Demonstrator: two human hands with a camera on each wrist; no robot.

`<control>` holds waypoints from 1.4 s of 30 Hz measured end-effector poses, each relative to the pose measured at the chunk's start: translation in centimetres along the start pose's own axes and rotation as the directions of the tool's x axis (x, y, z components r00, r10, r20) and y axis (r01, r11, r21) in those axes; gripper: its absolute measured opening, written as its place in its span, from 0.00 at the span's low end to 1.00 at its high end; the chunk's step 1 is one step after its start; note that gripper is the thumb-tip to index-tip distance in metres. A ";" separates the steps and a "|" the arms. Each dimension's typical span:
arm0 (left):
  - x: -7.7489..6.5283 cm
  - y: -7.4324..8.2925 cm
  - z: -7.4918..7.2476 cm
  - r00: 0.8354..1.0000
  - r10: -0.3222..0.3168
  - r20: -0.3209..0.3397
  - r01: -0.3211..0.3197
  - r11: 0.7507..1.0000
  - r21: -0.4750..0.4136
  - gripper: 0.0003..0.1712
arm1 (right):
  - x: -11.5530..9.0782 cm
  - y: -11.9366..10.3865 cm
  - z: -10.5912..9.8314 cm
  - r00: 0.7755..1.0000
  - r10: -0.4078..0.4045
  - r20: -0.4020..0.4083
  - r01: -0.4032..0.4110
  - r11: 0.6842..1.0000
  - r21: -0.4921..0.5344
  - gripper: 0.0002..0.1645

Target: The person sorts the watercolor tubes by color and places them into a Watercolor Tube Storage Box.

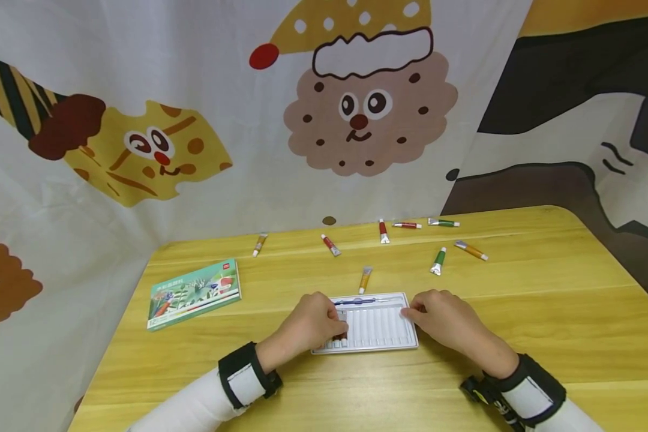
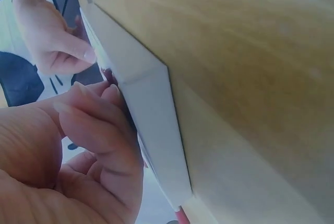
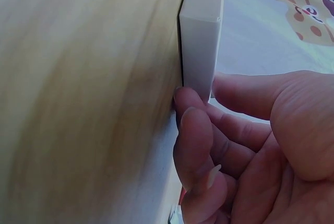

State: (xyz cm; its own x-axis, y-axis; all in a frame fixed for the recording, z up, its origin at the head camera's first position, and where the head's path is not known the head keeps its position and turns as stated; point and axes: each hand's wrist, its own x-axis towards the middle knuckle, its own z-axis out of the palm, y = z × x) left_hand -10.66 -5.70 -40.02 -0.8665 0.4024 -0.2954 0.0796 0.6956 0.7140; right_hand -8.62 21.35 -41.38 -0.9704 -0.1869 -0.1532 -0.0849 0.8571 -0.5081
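A white plastic paint tray (image 1: 378, 345) with narrow slots lies on the table, a blue brush (image 1: 364, 301) in its top groove. At its left part, my left hand (image 1: 313, 324) pinches a dark red-brown paint tube (image 1: 340, 335) over the slots, beside other tubes whose white caps show along the front edge. The fingers hide most of that tube; in the left wrist view a dark red bit shows at the fingertips. My right hand (image 1: 447, 318) grips the tray's right edge, thumb on top and fingers against the side wall (image 3: 198, 51).
Behind the tray lie several loose paint tubes: a yellow tube (image 1: 365, 280) close by, a red tube (image 1: 331, 245), a green tube (image 1: 438, 261) and an orange tube (image 1: 471, 250) farther off. A green paint box (image 1: 194, 294) sits at the left. A printed cloth (image 1: 237, 204) hangs behind the table.
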 end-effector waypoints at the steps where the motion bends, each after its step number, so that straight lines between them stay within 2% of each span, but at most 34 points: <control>1: 0.0 0.0 0.0 1.000 0.001 0.000 -0.001 1.000 -0.004 0.24 | 0.0 0.0 0.0 1.000 0.000 0.001 0.000 1.000 0.002 0.11; 5: 0.0 -0.1 0.0 1.000 0.006 0.003 -0.006 1.000 -0.020 0.22 | 0.0 0.0 0.0 1.000 0.004 0.007 -0.004 1.000 0.007 0.10; 14: 0.3 -0.1 0.1 1.000 0.021 -0.009 -0.021 1.000 -0.013 0.26 | 0.0 0.0 0.0 1.000 0.000 0.000 0.000 1.000 -0.003 0.11; 24: 0.2 -0.3 0.1 1.000 0.028 -0.006 -0.028 1.000 -0.011 0.21 | -0.1 -0.1 -0.1 1.000 0.002 -0.001 -0.002 1.000 0.002 0.12; 27: 0.1 -0.4 0.3 0.999 0.039 -0.019 -0.039 0.999 -0.010 0.22 | -0.1 0.0 0.0 1.000 0.000 -0.001 0.000 1.000 0.002 0.12; 31: -0.2 -0.6 0.5 0.995 0.086 -0.058 -0.086 0.996 -0.006 0.24 | -0.1 0.0 0.0 1.000 0.008 0.003 -0.008 1.000 0.002 0.11; 35: -0.7 -0.9 0.5 0.986 0.126 -0.114 -0.124 0.992 0.019 0.21 | 0.0 0.1 0.1 1.000 0.021 0.008 -0.021 1.000 0.004 0.11; 38: -0.9 -1.4 0.0 0.972 0.143 -0.184 -0.133 0.989 0.063 0.16 | 0.0 0.0 0.0 1.000 0.015 0.009 -0.015 1.000 0.006 0.11; 40: -0.7 -1.8 -0.5 0.955 0.171 -0.244 -0.146 0.983 0.115 0.11 | 0.0 0.0 0.0 1.000 0.007 0.006 -0.007 1.000 0.004 0.11; 42: -0.4 -2.3 -1.1 0.929 0.214 -0.301 -0.160 0.968 0.194 0.06 | -0.1 0.0 0.0 1.000 0.000 0.005 0.000 1.000 0.002 0.11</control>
State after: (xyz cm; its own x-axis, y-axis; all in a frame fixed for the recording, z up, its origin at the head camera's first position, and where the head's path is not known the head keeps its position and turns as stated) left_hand -11.07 -8.15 -40.86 -0.9365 0.3437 0.0695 0.3114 0.7243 0.6152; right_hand -8.56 21.34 -41.35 -0.9692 -0.1890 -0.1579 -0.0839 0.8562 -0.5098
